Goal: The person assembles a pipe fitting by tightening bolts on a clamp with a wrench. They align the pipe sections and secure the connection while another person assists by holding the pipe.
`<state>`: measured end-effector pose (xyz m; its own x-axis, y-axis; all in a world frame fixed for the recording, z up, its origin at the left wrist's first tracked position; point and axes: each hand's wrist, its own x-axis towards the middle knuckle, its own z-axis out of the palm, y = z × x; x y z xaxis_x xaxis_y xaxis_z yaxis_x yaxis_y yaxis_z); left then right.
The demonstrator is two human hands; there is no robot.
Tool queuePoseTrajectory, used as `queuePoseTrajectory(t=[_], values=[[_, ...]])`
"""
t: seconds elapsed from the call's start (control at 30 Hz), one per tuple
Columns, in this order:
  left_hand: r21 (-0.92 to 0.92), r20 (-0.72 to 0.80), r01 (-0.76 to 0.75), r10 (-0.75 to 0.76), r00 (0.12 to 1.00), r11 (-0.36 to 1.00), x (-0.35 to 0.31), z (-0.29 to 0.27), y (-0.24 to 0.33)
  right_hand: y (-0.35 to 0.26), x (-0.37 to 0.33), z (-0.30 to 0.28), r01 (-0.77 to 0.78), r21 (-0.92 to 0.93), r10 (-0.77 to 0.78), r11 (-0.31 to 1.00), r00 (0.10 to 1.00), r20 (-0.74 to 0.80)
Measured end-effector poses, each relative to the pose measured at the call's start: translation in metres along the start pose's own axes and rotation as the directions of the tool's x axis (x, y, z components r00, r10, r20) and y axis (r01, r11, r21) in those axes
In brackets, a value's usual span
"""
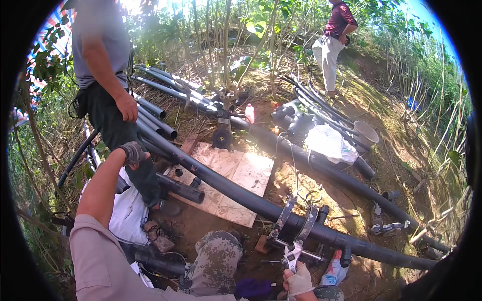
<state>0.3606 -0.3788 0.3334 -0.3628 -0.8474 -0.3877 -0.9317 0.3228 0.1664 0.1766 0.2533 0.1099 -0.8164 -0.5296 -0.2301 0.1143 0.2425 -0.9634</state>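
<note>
My right hand (299,282), in a pale fingerless glove, grips a silver adjustable wrench (292,257). The wrench's head is at the threaded rod of a metal clamp (306,227) fitted around a long black pipe (241,194). Short branch stubs stick out of this pipe near the clamp. Raised at the left, my left hand (133,153) wears a dark grey glove and is beside the leg of a standing person (118,115). Its fingers look curled; anything inside them is hidden.
A second thick black pipe (321,168) runs behind. A stained board (236,175) lies between the pipes. More pipes (175,90) are stacked at the far left. White sacking (331,143) and a bucket (366,134) are at the right. Another person (334,45) stands farther back.
</note>
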Motion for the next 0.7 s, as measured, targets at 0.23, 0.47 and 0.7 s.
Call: queuePoseTrajectory(t=[0.23,0.47,0.7], values=[[-0.77,0.066,-0.346,0.606,0.793,0.536,-0.046,0.187,0.22,-0.08,0.013,-0.026,0.189,0.369,-0.15,0.91,0.98,-0.131],[-0.813,0.014,-0.36,0.633,0.774,0.457,-0.069,0.31,0.334,-0.08,0.056,-0.054,0.108,0.597,0.034,0.795,0.975,-0.222],[-0.934,0.083,-0.016,0.262,0.962,0.356,-0.007,0.394,0.336,-0.019,0.101,-0.056,-0.339,0.651,0.59,0.679,0.78,-0.208]])
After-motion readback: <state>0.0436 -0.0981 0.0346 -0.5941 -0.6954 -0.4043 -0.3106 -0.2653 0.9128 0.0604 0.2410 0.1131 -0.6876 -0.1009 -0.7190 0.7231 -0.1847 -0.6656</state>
